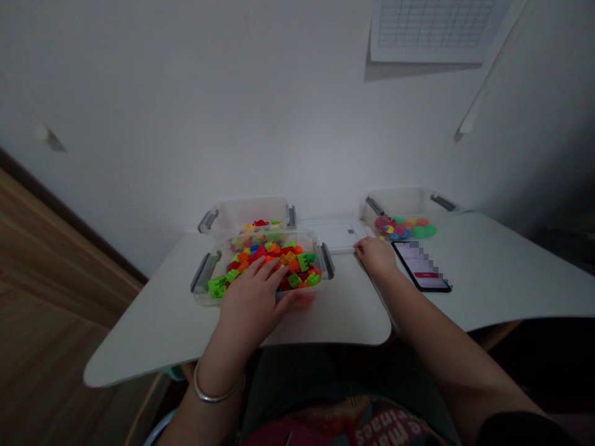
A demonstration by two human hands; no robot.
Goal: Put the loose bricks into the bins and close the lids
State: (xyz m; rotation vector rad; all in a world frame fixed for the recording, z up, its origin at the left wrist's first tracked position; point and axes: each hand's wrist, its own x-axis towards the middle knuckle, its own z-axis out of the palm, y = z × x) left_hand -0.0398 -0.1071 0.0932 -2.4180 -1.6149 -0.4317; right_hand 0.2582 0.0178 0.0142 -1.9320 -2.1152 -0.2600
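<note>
A clear plastic box with grey side latches stands in front of me, filled with colourful building bricks in green, red, orange, yellow and blue. My left hand, a silver bangle on its wrist, reaches over the near rim. Its fingers are spread and its fingertips rest on the bricks; no brick shows in its grasp. Further right, my right hand is at the front right corner of a white lid lying on the table. Its fingers are curled closed there, and what they hold, if anything, is hidden.
A second clear box with small colourful pieces is behind the first. Another clear box at the right holds round colourful pieces. A phone with a lit screen lies by my right forearm. The white tables meet the wall at the back.
</note>
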